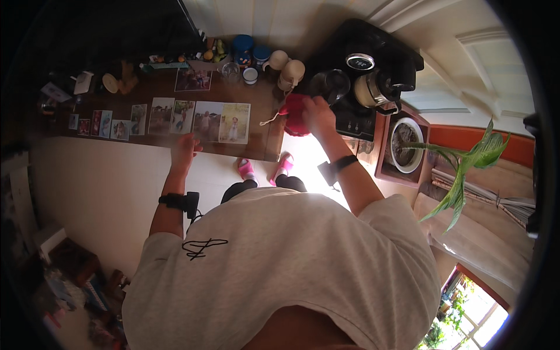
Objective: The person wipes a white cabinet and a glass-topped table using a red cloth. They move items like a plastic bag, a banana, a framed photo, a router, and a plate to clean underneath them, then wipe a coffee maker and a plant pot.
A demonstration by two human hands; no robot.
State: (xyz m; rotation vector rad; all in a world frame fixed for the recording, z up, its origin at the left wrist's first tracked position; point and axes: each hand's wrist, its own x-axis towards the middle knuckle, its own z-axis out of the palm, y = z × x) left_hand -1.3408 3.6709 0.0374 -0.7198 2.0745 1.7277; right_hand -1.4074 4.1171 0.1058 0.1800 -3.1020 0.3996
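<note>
My right hand [319, 116] grips a red fabric piece [295, 116] by its right side. It is held up between the end of the wooden cabinet top [267, 146] and the black appliance. From its left side a thin pale cord [271, 119] hangs over the cabinet top. My left hand [186, 151] is at the cabinet's front edge with its fingers loosely bent and nothing in it. Close to that hand lie several printed photographs [234, 123] in a row. Another photograph [193, 80] lies behind them.
Two beige mugs [292, 72], a drinking glass [230, 72], a white cup [250, 75] and blue-lidded jars [243, 43] line the back. On the right stand a black drinks appliance [363, 48] with a glass kettle [369, 90] and a potted plant [404, 144].
</note>
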